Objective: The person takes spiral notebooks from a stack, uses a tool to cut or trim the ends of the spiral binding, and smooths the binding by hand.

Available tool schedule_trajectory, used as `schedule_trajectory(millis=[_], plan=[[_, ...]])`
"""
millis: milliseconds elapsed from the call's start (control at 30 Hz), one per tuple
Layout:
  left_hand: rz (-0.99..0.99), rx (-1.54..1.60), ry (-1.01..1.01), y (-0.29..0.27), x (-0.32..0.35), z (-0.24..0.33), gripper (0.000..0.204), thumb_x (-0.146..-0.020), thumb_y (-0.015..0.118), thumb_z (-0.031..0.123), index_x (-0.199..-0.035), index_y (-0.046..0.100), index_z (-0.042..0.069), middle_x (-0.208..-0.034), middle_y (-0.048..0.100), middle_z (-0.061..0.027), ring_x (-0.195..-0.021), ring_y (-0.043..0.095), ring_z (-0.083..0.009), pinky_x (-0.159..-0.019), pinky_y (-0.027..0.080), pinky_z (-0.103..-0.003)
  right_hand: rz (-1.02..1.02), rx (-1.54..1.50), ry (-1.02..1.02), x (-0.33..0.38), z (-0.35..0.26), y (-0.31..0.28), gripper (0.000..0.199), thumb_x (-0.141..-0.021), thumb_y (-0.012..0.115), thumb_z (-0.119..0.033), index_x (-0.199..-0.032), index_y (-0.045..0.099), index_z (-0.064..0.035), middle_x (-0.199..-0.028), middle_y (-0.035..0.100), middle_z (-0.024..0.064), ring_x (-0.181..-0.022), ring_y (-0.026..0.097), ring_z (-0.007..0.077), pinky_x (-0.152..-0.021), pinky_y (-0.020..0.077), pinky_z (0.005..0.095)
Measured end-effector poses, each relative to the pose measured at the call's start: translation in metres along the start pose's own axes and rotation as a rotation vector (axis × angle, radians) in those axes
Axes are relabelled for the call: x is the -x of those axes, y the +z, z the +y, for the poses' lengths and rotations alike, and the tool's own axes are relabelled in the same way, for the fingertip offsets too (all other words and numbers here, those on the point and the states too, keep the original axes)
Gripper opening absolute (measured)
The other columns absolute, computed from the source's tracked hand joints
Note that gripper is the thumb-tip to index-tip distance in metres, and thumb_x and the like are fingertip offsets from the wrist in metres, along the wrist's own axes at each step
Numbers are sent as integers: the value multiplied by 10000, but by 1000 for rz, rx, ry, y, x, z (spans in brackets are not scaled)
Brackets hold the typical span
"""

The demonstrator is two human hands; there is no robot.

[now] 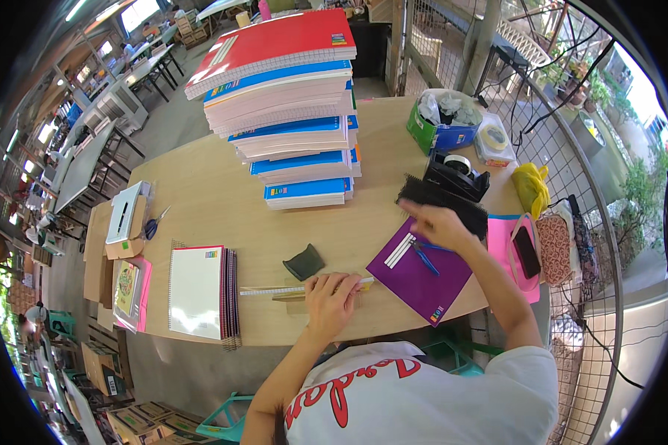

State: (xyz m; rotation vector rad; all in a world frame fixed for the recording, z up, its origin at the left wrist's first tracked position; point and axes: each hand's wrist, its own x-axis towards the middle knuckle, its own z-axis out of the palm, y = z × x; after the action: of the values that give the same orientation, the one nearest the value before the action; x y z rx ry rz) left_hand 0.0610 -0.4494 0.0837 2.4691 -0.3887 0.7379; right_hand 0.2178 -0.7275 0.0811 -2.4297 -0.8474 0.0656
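Our left hand (332, 293) presses flat on the ruler (304, 291), right hand (434, 222) grips black combs (441, 202) — purple cover (423, 274) unbound, stack (289, 104) waiting.

A tall stack of notebooks (293, 111) stands on the table (200, 193). Scissors (153, 225) lie at its left edge, a tape dispenser (458, 174) and phone (526, 251) at its right.

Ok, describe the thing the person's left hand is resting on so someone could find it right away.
Start at the tall stack of red and blue notebooks on the light wooden table and come toward the near edge. Under the left hand lies a long pale ruler. It is the only thin straight strip, between the spiral-bound notebooks and the purple cover sheet.
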Motion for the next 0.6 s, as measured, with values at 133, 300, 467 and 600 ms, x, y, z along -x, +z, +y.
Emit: schedule_trajectory(millis=[133, 300, 467, 600], plan=[[-30, 39, 37, -1, 2, 1, 176, -787, 756, 129, -943, 685, 171, -856, 647, 24, -798, 609, -202, -748, 386, -369, 24, -369, -181, 29, -65, 22, 298, -816, 710, -23, -1098, 740, -114, -851, 683, 106, -752, 658, 259, -679, 536, 360], [-33, 57, 59, -3, 2, 4, 202, -775, 765, 114, -949, 680, 173, -866, 652, 28, -801, 609, -194, -748, 372, -363, 65, -472, -184, 35, -82, 39, 327, -782, 716, 53, -1081, 739, -77, -877, 690, 101, -759, 650, 229, -685, 533, 341], [-31, 9, 65, -4, 3, 5, 180, -796, 739, 131, -957, 665, 159, -899, 651, 26, -829, 612, -178, -761, 366, -379, 52, -619, -147, 36, -89, 47, 260, -805, 706, 24, -1052, 718, -55, -842, 672, 113, -731, 665, 232, -655, 528, 331], [-33, 22, 42, -6, 1, 6, 196, -772, 761, 100, -933, 669, 165, -877, 652, 31, -818, 607, -193, -776, 379, -368, -104, -610, -147, 33, -90, 40, 214, -824, 696, 16, -1031, 692, -35, -822, 672, 116, -701, 666, 224, -657, 523, 315]])
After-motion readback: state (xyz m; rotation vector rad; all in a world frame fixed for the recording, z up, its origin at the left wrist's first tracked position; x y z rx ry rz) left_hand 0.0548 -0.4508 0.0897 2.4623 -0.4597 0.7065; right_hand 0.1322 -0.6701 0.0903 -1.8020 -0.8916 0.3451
